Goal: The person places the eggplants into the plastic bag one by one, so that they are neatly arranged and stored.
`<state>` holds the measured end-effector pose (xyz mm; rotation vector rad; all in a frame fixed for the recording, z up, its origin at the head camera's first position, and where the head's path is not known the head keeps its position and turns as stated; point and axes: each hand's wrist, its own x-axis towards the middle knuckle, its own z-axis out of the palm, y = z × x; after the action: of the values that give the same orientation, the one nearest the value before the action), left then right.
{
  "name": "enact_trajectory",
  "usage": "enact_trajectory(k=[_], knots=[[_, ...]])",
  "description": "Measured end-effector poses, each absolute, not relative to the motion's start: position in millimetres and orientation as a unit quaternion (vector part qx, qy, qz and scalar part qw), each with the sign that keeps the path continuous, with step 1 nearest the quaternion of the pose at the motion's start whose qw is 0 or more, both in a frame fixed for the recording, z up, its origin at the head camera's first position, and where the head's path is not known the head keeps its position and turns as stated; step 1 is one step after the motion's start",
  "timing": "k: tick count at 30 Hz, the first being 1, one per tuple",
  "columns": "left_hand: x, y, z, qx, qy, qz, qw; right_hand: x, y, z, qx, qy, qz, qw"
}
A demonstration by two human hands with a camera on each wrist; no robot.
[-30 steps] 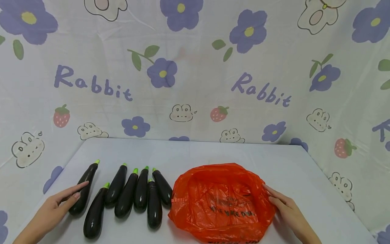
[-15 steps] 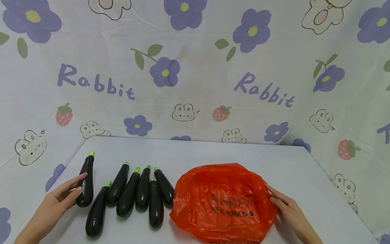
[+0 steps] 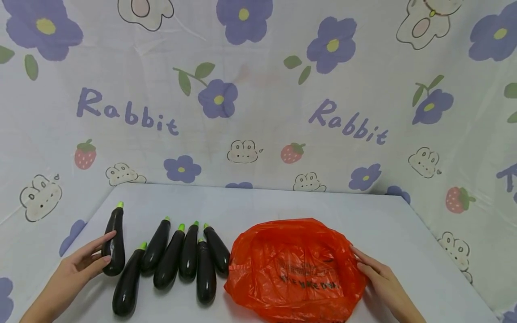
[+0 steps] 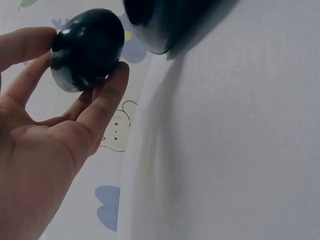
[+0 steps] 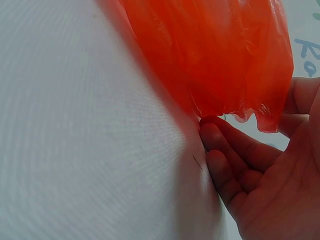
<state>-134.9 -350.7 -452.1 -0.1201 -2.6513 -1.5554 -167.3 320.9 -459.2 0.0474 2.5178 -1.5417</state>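
Observation:
At the left of the head view, my left hand (image 3: 66, 278) holds a dark, glossy eggplant (image 3: 116, 217) between thumb and fingers, its green stem end pointing away. The left wrist view shows the rounded end of that eggplant (image 4: 90, 50) gripped by the fingertips, above another eggplant's end (image 4: 165, 22). Several more eggplants (image 3: 126, 287) lie in a loose row beside it. A red plastic bag (image 3: 242, 269) spreads right of them, mouth wide. My right hand (image 3: 383, 280) pinches the bag's right edge; in the right wrist view the red plastic (image 5: 215, 60) hangs between thumb and fingers.
Everything lies on a white table (image 3: 375, 220), whose back edge meets a printed curtain (image 3: 258, 98) with flowers and rabbits. The nearest eggplant of the row (image 3: 218, 251) sits right at the bag's left rim.
My left hand has raised the leftmost eggplant and swung it from slanted to nearly straight, a little away from me. The right hand and bag stay about the same.

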Motion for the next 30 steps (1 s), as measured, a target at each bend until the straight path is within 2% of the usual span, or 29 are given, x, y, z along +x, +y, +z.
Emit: enact_trajectory(k=[16, 30], knots=[[-133.5, -352.5, -450.8, -0.023, -0.850, -0.526, 0.017, -170.7, 318.3, -458.2, 0.007, 0.850, -0.518, 0.092], [-134.7, -347.1, -448.3, -0.022, -0.858, -0.512, 0.015, -168.9, 320.0, -461.0, 0.041, 0.849, -0.517, 0.103]])
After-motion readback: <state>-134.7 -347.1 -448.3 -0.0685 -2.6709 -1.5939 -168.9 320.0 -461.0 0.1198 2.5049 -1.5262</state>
